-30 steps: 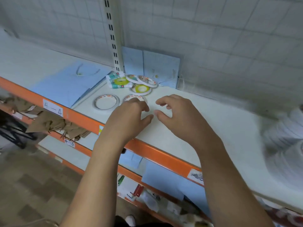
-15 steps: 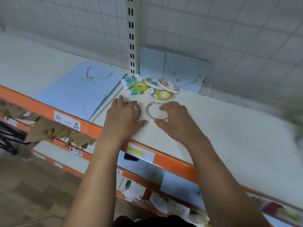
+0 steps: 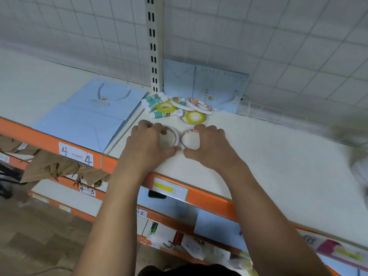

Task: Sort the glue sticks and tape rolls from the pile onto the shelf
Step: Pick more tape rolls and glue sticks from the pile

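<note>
With the left hand [image 3: 147, 145] curled round the left tape roll [image 3: 170, 138] and the right hand [image 3: 211, 149] round the right tape roll [image 3: 190, 140], both flat on the shelf [image 3: 262, 156] just before the pile [image 3: 192, 117], a careless shove backward could have sent the loose glue sticks [image 3: 154, 101] rolling.

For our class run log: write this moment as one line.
left hand: holds left roll | right hand: holds right roll | both: side by side on shelf | pile: behind, unsorted

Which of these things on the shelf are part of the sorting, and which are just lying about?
Job: left hand, left tape roll, right hand, right tape roll, yellow tape rolls, glue sticks, shelf.
Lying about: blue paper bags, brown paper bags, shelf label.
</note>
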Demonstrator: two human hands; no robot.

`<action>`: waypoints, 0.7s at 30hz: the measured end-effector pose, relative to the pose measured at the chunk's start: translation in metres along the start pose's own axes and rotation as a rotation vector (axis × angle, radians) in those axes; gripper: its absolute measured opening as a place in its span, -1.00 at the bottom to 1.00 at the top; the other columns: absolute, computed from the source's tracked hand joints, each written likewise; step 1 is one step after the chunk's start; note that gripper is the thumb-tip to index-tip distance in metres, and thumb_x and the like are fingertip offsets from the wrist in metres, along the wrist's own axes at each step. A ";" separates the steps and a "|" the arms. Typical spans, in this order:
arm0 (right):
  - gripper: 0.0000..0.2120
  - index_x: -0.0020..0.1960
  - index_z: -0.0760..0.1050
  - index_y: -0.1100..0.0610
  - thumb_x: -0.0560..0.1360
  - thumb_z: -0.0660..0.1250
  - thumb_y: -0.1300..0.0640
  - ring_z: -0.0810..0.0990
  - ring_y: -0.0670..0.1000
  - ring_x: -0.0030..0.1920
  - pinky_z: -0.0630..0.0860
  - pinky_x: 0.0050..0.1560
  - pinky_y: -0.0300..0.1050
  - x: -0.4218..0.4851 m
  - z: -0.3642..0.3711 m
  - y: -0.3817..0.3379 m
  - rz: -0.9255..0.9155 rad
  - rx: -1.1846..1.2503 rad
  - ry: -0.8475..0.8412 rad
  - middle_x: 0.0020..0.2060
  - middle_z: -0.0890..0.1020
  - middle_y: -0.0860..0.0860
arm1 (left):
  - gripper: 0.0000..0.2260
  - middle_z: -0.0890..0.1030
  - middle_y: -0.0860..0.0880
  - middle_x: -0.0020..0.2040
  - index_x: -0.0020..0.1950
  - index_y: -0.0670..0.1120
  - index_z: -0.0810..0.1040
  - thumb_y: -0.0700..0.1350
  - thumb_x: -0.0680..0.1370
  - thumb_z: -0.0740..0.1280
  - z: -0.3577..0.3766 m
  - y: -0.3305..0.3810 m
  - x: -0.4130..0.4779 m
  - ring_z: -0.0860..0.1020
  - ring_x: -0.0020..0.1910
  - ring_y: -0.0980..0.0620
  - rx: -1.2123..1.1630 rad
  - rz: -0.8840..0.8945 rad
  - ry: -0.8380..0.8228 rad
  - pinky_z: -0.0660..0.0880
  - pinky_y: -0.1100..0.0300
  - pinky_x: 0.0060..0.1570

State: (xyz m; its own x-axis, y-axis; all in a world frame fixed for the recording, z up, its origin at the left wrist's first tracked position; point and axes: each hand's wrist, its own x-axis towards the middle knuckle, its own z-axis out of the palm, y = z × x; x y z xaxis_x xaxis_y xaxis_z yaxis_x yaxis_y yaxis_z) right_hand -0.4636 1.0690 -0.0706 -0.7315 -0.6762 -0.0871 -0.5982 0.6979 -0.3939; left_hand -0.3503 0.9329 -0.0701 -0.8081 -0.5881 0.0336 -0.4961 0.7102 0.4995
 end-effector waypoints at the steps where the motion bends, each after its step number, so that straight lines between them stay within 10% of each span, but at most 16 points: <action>1: -0.28 0.45 0.27 0.09 0.40 0.42 -0.14 0.32 0.20 0.24 0.37 0.19 0.02 -0.006 -0.005 0.005 0.007 0.013 0.000 0.22 0.42 0.15 | -0.48 0.42 -0.10 0.26 0.21 0.00 0.52 0.21 0.34 0.46 -0.001 0.006 -0.001 0.37 0.28 -0.14 -0.006 0.030 0.007 0.39 -0.06 0.25; 21: -0.30 0.40 0.37 0.04 0.31 0.39 -0.14 0.40 0.19 0.16 0.33 0.13 -0.08 -0.185 -0.149 0.210 0.364 -0.051 0.489 0.21 0.52 0.11 | -0.54 0.46 0.02 0.25 0.16 0.06 0.54 0.23 0.34 0.44 0.087 0.268 -0.036 0.41 0.27 -0.03 -0.162 0.575 -0.143 0.39 -0.02 0.27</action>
State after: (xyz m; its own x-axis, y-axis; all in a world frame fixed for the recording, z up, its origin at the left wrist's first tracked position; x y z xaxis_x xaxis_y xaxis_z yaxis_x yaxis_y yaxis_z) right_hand -0.5030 1.3757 -0.0012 -0.9501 -0.2138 0.2270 -0.2875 0.8825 -0.3722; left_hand -0.4817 1.1777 -0.0126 -0.9722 -0.0620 0.2259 0.0780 0.8236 0.5618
